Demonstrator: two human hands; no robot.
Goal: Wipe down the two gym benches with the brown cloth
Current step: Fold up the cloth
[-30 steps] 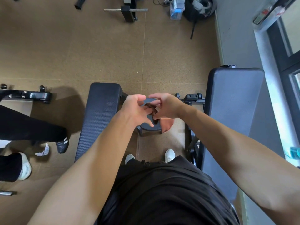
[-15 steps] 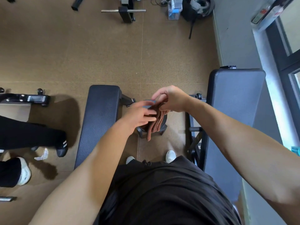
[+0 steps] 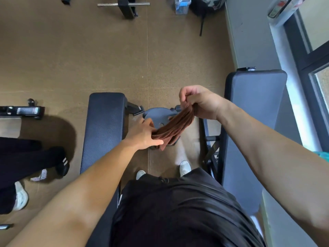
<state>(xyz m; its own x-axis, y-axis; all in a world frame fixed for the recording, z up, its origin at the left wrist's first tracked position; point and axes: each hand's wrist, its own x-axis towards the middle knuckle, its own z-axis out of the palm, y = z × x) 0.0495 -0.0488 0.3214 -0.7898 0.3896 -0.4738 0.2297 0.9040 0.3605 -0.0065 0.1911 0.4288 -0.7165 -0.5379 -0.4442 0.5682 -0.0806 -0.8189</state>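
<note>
Gym floor | 2 benches | hands stretch brown cloth

Cloth brown; left bench black, ribbed; right bench grey.

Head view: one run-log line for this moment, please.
phase: pre-wipe | brown cloth: stretched between left hand and right hand | benches: untouched

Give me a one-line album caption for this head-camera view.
Both hands, left hand and right hand, stretch a bunched brown cloth between two dark gym benches.
</note>
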